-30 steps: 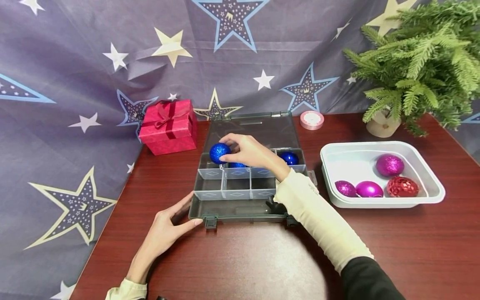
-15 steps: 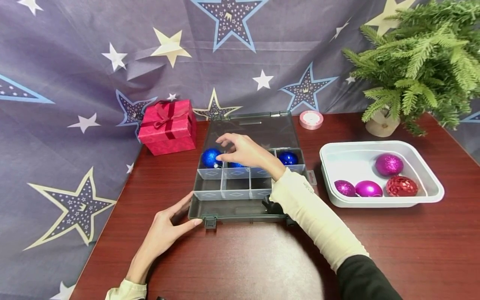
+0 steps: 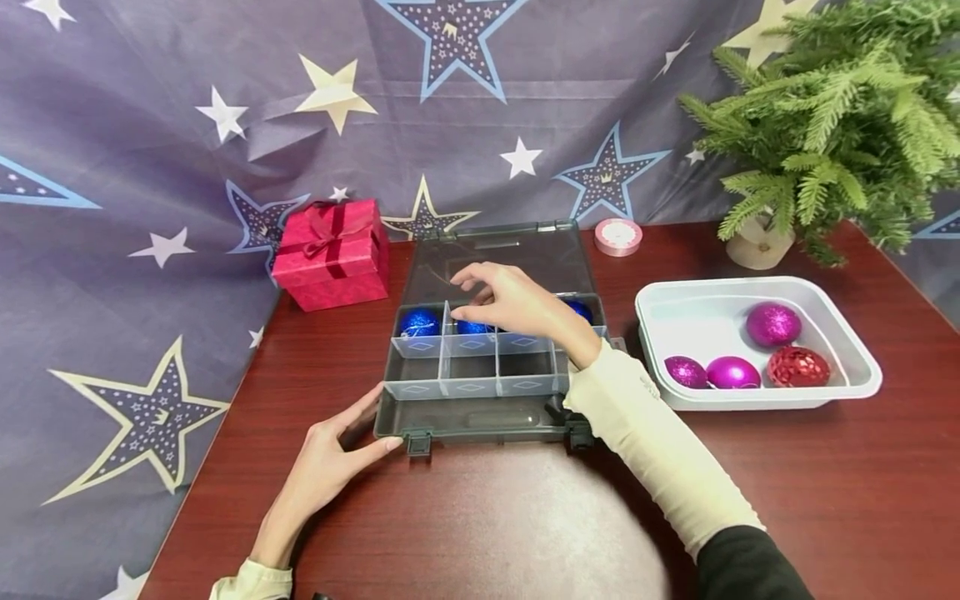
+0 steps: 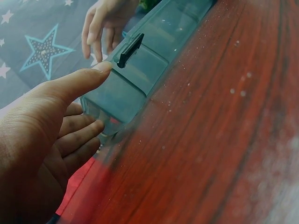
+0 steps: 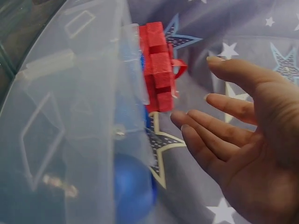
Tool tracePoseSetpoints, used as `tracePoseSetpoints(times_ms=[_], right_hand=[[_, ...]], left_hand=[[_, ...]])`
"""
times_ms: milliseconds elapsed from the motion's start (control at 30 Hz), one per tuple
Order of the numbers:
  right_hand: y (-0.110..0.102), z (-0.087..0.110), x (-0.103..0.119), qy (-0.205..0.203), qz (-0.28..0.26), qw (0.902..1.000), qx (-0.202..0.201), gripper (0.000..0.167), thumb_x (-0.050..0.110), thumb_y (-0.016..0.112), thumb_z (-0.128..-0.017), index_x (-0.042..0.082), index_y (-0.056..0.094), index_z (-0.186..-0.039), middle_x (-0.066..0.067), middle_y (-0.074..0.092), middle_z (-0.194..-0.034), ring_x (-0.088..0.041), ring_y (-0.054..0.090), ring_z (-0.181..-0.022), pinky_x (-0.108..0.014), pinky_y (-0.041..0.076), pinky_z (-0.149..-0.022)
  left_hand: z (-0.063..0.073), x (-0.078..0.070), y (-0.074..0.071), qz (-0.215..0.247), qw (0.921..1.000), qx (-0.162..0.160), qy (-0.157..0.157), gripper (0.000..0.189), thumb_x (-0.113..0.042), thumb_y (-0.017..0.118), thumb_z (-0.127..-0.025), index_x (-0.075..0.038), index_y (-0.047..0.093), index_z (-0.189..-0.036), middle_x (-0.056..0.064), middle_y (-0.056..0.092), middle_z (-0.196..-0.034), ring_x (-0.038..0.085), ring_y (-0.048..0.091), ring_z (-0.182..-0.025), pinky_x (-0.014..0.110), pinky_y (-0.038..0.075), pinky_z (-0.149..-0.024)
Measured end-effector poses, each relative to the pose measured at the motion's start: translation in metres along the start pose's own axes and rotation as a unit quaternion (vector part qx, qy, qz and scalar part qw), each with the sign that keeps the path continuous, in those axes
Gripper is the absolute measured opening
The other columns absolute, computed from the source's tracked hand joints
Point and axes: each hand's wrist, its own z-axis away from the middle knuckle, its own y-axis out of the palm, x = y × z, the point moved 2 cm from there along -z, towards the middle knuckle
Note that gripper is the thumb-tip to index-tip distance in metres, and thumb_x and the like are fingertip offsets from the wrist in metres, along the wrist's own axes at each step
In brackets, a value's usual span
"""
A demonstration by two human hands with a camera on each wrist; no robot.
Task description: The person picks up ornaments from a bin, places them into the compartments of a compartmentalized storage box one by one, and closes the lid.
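Note:
A dark translucent compartment box (image 3: 465,421) lies with its lid raised. My left hand (image 3: 326,458) rests on its front left corner, thumb at the front edge and fairly straight fingers along the side, also visible in the left wrist view. Above the back row hovers my right hand (image 3: 517,304), holding nothing; its fingers are spread from the thumb in the right wrist view. A blue glitter ball ornament (image 3: 419,322) sits in the back left compartment. Beside it is another blue ball (image 3: 472,327), partly hidden by the hand. A third blue ball (image 3: 579,312) shows at the back right.
To the right, a white tray (image 3: 651,333) holds several ornaments, magenta and red. A red gift box (image 3: 330,258) stands back left. Behind are a ribbon roll (image 3: 618,237) and a small artificial tree (image 3: 825,142). A star-patterned cloth (image 3: 450,142) hangs behind the table.
My right hand lowered the blue glitter ball into the back left compartment, let go of it, and moved slightly right. The left hand has stayed at the box's corner.

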Motion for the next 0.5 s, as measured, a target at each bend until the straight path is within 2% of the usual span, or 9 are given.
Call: tracePoseSetpoints(times_ms=[300, 500], right_hand=[[-0.025, 0.037, 0.006, -0.027, 0.068, 0.9966, -0.036, 0.047, 0.02, 0.079, -0.094, 0.0, 0.062, -0.133, -0.017, 0.064, -0.129, -0.027, 0.071, -0.105, -0.041, 0.055, -0.095], [-0.043, 0.067, 0.001, -0.011, 0.073, 0.9956, -0.058, 0.049, 0.02, 0.081, -0.092, 0.002, 0.063, -0.134, -0.016, 0.066, -0.127, -0.028, 0.071, -0.105, -0.044, 0.055, -0.094]], left_hand=[[0.0, -0.001, 0.001, 0.006, 0.9999, -0.001, -0.012, 0.073, -0.024, 0.088, -0.086, -0.026, 0.056, -0.151, 0.001, 0.07, -0.13, 0.012, 0.062, -0.125, 0.013, 0.041, -0.101], [0.0, -0.001, 0.001, 0.006, 0.9999, 0.002, -0.015, 0.073, -0.025, 0.087, -0.087, -0.026, 0.055, -0.152, 0.001, 0.07, -0.131, 0.012, 0.062, -0.125, 0.013, 0.042, -0.101]])
